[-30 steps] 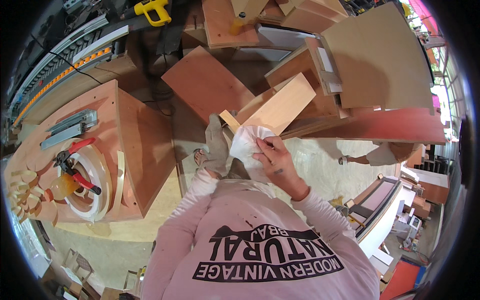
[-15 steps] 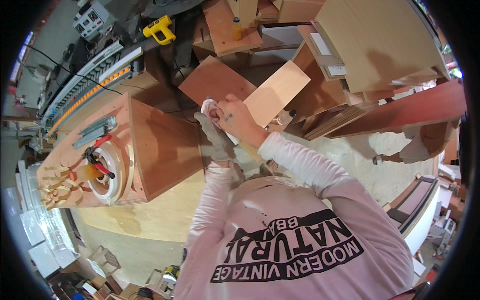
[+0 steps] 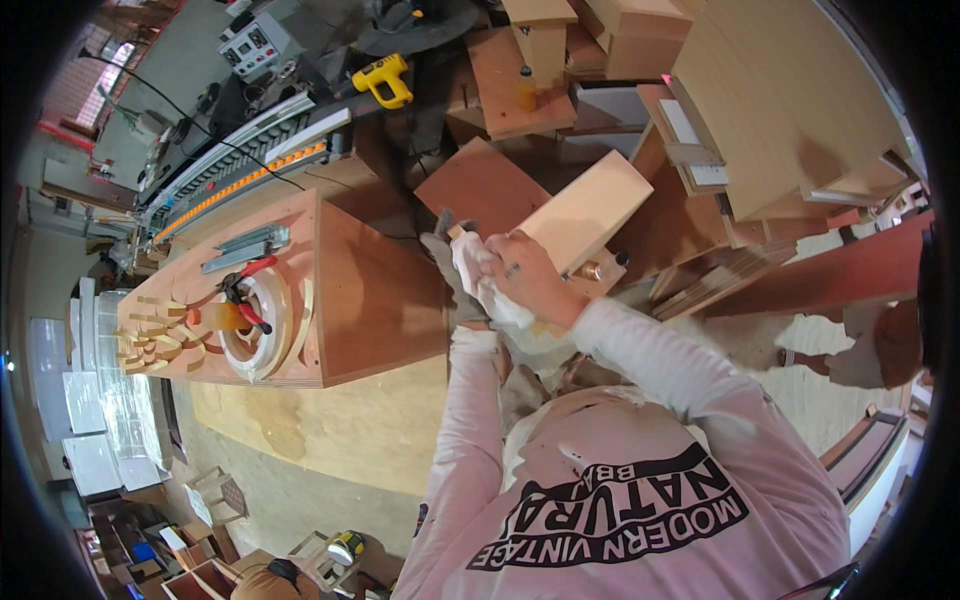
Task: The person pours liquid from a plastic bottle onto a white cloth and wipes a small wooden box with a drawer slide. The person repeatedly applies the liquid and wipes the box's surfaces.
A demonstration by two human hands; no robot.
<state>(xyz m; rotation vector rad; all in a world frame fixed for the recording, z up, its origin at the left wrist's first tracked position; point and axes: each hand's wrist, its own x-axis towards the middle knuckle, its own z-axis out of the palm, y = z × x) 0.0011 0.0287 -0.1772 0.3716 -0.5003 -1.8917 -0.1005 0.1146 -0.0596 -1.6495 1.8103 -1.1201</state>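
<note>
My left hand, in a grey glove, is closed on a wooden piece largely hidden by a bunched white cloth. My right hand is bare and pinches that cloth against the piece, its knuckles up and fingertips mostly hidden. Just beyond my hands a pale board lies at a slant over a reddish plywood panel. A small bottle with a dark cap shows right of my right hand, partly under the board.
A plywood cabinet at left carries red-handled pliers, tape rolls and wood strips. Behind are a yellow heat gun and an edge-banding machine. Stacked panels stand right. Another person's leg shows at far right.
My right hand has moved with the cloth toward my left hand, and the cloth is now bunched rather than spread. The bottle has come into sight. The whole view has shifted.
</note>
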